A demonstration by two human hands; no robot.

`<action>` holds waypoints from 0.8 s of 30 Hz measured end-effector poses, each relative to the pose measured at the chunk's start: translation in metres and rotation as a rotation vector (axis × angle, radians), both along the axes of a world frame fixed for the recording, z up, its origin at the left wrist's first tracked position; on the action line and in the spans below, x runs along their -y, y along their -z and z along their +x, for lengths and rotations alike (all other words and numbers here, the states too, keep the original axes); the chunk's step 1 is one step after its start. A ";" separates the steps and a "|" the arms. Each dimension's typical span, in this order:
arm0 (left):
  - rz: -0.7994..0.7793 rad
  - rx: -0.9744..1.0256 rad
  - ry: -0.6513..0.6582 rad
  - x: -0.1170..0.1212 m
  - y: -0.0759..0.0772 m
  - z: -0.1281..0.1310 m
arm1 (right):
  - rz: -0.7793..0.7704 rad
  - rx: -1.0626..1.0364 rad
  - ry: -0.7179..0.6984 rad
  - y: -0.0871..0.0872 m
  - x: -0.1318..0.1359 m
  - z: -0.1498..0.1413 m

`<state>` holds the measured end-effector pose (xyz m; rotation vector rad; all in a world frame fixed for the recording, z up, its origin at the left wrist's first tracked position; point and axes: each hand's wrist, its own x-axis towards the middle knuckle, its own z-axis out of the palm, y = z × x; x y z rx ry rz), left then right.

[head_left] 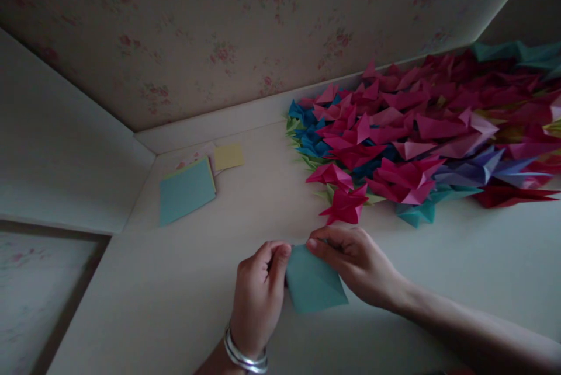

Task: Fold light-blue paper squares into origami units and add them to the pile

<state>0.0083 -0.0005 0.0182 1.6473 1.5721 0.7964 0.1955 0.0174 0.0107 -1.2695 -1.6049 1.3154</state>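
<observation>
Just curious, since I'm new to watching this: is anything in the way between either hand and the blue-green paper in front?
Nothing visible is in the way: the left hand and right hand both already hold the blue-green paper near its far edge.

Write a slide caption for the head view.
Two hands hold a teal paper square above a white table, near a colourful heap of folded paper.

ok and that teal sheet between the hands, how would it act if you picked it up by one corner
The teal sheet would probably droop a little, being thin paper held flat. It looks very light, so it may flutter. Its smooth, uncrumpled face suggests it could crease if pinched hard.
</observation>
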 end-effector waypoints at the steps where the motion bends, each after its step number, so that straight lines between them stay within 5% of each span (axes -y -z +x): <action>1: -0.029 0.023 0.002 0.000 -0.001 0.000 | 0.029 0.015 0.013 -0.002 0.000 0.000; 13: -0.065 0.090 -0.140 0.000 0.002 0.007 | 0.064 0.076 0.028 -0.002 0.003 -0.003; 20: -0.199 0.118 -0.037 0.002 0.006 0.009 | 0.056 0.064 0.055 0.001 0.004 -0.005; 24: -0.062 0.003 -0.029 0.004 0.005 0.008 | -0.020 0.000 0.043 0.000 0.004 -0.007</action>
